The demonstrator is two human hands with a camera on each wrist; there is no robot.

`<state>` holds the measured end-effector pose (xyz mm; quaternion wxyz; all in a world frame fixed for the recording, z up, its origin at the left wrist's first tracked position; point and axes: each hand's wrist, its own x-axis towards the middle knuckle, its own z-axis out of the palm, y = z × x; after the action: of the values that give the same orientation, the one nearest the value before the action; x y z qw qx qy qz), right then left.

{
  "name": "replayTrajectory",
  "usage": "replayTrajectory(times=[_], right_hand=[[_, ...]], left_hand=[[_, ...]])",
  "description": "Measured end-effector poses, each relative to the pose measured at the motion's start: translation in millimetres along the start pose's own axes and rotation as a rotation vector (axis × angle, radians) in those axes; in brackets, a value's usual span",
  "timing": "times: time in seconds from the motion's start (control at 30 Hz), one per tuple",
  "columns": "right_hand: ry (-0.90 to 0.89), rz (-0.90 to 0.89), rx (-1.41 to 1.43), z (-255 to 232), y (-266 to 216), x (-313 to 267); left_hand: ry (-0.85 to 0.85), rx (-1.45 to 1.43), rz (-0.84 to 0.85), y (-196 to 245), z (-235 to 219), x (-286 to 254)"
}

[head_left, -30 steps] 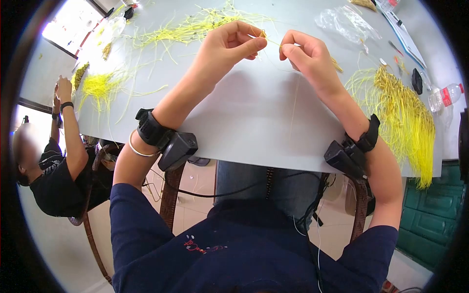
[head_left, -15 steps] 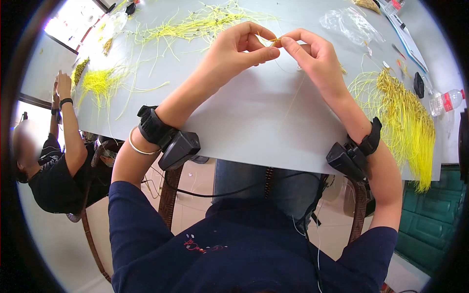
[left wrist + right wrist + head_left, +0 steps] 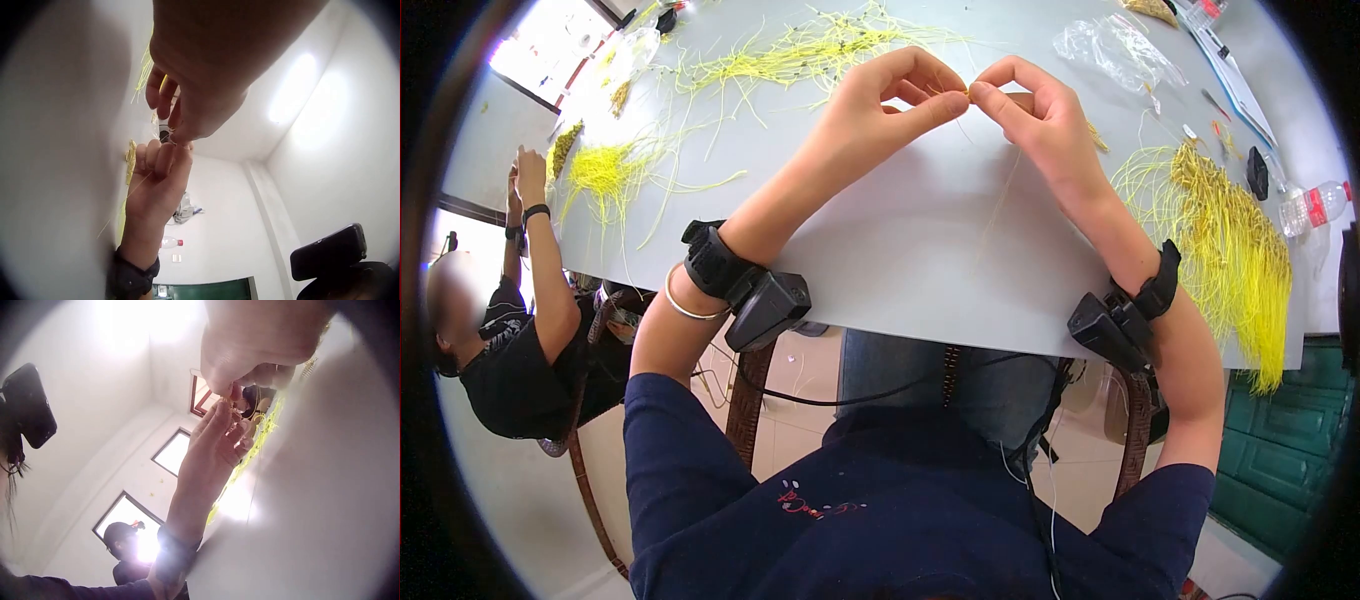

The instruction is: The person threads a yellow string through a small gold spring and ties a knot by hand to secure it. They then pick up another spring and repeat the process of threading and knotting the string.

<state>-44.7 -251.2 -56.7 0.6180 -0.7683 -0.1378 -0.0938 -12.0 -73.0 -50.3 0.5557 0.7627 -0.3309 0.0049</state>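
Observation:
My left hand [image 3: 890,100] and right hand [image 3: 1040,110] meet above the far half of the table, fingertips nearly touching. Between them is a small piece of yellow-gold cord [image 3: 968,92], mostly covered by the fingers. The left thumb and forefinger pinch it from one side, the right thumb and forefinger from the other. In the right wrist view a bit of the golden cord [image 3: 226,399] shows at the fingertips. A thin loose thread [image 3: 128,199] trails down past the right palm in the left wrist view.
Bright yellow cords [image 3: 790,62] lie strewn behind the hands, with another pile [image 3: 605,175] at left. A thick yellow bundle [image 3: 1230,250] hangs over the table's right edge. A plastic bag [image 3: 1115,52] and bottle [image 3: 1312,208] are at right. Another person [image 3: 520,350] sits at left.
One second ago the hands were apart with a yellow strand stretched between them. They came together, the left hand moving right, and the fingertips have shifted slightly since.

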Motion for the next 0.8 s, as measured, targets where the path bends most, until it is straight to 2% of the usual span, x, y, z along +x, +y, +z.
replayTrajectory(times=[0.23,0.37,0.67,0.8], right_hand=[[-0.058,0.008,-0.024,1,6,1],[-0.13,0.04,-0.072,1,-1,-1],[-0.078,0.066,0.002,2,-3,-1],[-0.103,0.079,-0.021,0,-3,-2]], left_hand=[[-0.023,-0.04,-0.098,-3,-3,0],[-0.001,-0.054,-0.084,-5,-1,1],[-0.02,-0.209,-0.058,0,-1,0],[-0.056,-0.213,-0.117,0,-4,-1]])
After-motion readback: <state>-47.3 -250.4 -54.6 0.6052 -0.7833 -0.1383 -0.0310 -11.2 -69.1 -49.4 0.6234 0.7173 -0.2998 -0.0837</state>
